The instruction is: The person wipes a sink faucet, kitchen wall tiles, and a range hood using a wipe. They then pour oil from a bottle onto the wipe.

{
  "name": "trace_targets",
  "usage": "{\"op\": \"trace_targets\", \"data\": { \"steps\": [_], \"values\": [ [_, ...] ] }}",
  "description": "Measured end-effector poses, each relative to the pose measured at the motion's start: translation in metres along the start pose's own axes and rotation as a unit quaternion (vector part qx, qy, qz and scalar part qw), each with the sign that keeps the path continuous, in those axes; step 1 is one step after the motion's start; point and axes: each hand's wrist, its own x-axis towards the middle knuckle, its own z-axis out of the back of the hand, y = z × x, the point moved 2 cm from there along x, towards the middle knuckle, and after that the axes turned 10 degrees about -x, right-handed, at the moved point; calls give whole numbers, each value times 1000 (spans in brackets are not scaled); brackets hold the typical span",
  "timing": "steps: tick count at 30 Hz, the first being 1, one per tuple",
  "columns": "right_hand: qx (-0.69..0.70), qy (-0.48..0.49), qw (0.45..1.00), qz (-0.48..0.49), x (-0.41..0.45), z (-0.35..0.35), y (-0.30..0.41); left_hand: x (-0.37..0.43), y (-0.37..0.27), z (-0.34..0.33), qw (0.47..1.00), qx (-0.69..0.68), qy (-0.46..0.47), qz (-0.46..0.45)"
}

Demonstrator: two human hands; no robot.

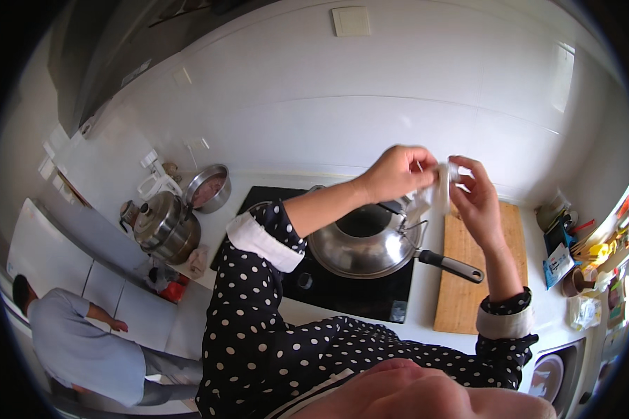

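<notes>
My left hand [400,170] pinches a small whitish, blurred item [442,180] between its fingertips. My right hand [472,196] grips the same item from its other side. Pale strands or folds hang from it; what it is exactly I cannot tell. Both hands are raised above the right side of a covered pan. Its domed steel lid [330,250] has a dark glass centre, and the pan's long black handle [452,265] points right. Bent metal wire [416,228] shows at the lid's right side. Beneath the pan lies a black glass cooktop [346,298].
A wooden cutting board [456,309] lies right of the cooktop. Further right are a blue-and-white packet [558,264] and a sink [579,351]. On the left stand a steel pot [160,230] and a metal bowl [223,188] with reddish contents. Another person [89,340] stands lower left.
</notes>
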Motion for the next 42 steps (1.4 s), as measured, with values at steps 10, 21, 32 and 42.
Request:
{"op": "trace_targets", "data": {
  "steps": [10,21,32,42],
  "values": [
    [-155,-116,980,-48,-40,-37,-4,1,-84,391,736,332,-552,-207],
    [-278,-243,913,-176,-104,-12,1,43,-128,491,653,310,-670,-167],
    [-228,-283,906,-216,-106,-17,-26,176,-122,384,621,413,-479,-462],
    [-204,-302,908,-206,-136,-15,-39,144,-130,393,667,426,-526,-310]
  ]
}}
